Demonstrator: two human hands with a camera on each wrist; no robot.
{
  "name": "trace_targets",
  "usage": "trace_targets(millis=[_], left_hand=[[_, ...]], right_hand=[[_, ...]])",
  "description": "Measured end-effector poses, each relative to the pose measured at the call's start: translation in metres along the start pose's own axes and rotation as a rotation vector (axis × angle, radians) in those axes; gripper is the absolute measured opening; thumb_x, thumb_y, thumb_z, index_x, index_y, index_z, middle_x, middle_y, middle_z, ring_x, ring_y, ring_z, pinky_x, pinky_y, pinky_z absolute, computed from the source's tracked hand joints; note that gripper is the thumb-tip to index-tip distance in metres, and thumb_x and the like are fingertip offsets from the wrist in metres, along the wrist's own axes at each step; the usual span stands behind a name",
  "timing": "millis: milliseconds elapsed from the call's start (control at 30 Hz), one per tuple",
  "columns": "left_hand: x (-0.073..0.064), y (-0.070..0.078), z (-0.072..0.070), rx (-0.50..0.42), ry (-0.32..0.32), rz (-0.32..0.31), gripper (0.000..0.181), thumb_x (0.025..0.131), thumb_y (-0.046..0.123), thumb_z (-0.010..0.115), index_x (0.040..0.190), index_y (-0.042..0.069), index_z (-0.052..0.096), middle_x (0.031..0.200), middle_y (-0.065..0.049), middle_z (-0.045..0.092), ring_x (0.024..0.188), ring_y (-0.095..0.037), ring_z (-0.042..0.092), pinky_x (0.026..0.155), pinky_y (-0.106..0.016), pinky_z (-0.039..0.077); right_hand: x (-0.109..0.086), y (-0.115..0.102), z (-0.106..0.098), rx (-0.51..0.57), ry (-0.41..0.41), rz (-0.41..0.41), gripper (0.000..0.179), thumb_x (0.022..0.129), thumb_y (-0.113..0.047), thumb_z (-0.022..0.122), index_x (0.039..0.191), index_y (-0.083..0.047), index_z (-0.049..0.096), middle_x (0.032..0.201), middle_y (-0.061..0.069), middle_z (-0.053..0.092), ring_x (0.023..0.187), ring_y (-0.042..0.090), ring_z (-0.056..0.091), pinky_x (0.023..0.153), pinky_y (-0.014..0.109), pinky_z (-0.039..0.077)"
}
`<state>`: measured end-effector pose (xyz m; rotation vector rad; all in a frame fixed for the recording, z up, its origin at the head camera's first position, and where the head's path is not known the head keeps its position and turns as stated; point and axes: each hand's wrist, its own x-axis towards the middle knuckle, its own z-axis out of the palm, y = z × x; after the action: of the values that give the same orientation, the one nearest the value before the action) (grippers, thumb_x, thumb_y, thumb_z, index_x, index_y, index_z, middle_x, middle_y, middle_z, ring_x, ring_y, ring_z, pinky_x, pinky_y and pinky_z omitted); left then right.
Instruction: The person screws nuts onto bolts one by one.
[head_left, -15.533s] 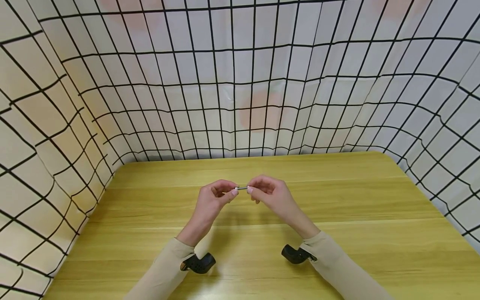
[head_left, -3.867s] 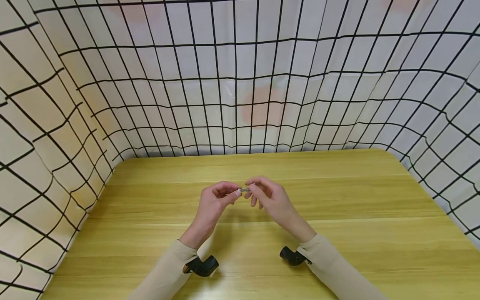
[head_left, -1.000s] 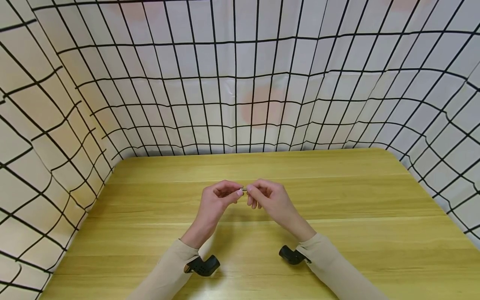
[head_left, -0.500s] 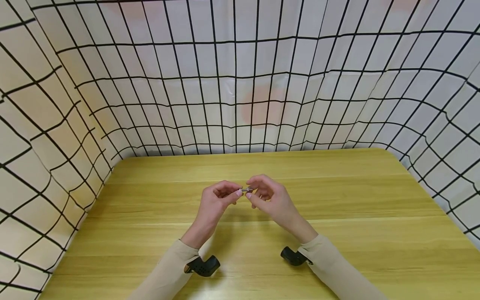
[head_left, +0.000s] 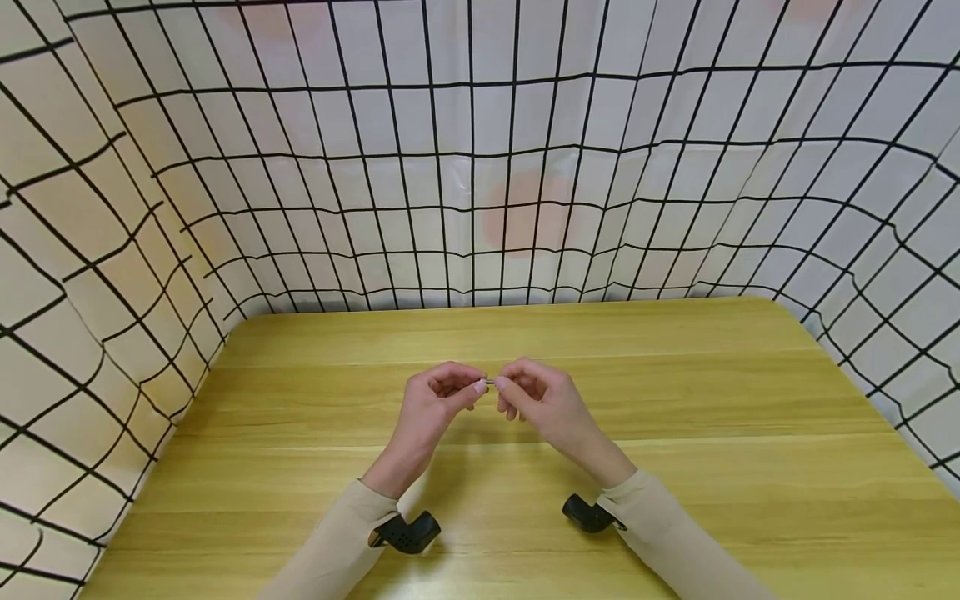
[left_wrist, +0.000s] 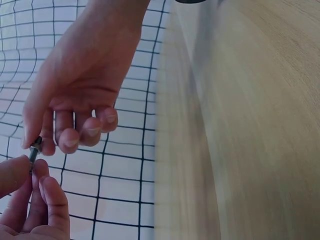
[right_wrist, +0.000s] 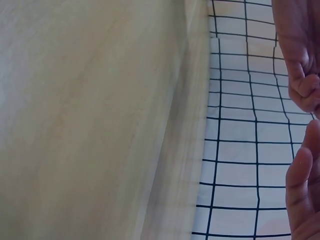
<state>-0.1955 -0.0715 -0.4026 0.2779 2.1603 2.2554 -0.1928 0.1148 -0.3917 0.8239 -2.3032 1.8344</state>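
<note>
Over the middle of the table, a small metal bolt (head_left: 490,381) lies level between both hands' fingertips. Its left end is pinched between the thumb and fingers of the left hand (head_left: 427,410). The right hand (head_left: 547,407) pinches the right end with thumb and forefinger, its other fingers loosely curled. In the left wrist view, the bolt (left_wrist: 33,153) shows a threaded-looking grey shank and a dark piece at the right hand's end. Fingertips cover both ends. The right wrist view shows only parts of the hands at its right edge; the bolt is hidden there.
The wooden table (head_left: 300,467) stretches beneath both hands. White sheeting with a black grid (head_left: 495,192) stands along its back and sides. A black wrist camera (head_left: 408,532) sits at the left cuff, another black wrist camera (head_left: 588,512) at the right.
Half a second ago the right thumb and forefinger were spread, baring the bolt's right end; now they pinch it again. The left hand holds nearly still. Less shank shows than 15.5 seconds ago.
</note>
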Motion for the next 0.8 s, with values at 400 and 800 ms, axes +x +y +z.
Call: trace_targets(millis=[400,800], left_hand=[[0.0,0.0005,0.0014,0.009,-0.005,0.0,0.012,0.089,0.009,0.073,0.098,0.0,0.073,0.088,-0.007,0.067,0.073,-0.021,0.058,0.068,-0.029,0.048],[0.0004,0.001,0.0013,-0.012,0.013,-0.005,0.012,0.089,0.007,0.072,0.098,-0.001,0.072,0.09,-0.008,0.068,0.075,-0.025,0.058,0.068,-0.029,0.049]], right_hand=[[0.0001,0.0011,-0.0008,-0.007,0.006,0.045,0.011,0.102,-0.008,0.054,0.107,-0.005,0.063,0.082,0.013,0.065,0.063,0.034,0.058,0.055,0.036,0.049],[-0.0013,0.0014,0.0011,-0.067,0.023,-0.018,0.015,0.095,-0.001,0.064,0.107,-0.009,0.062,0.075,0.007,0.064,0.062,0.02,0.06,0.055,0.028,0.046]])
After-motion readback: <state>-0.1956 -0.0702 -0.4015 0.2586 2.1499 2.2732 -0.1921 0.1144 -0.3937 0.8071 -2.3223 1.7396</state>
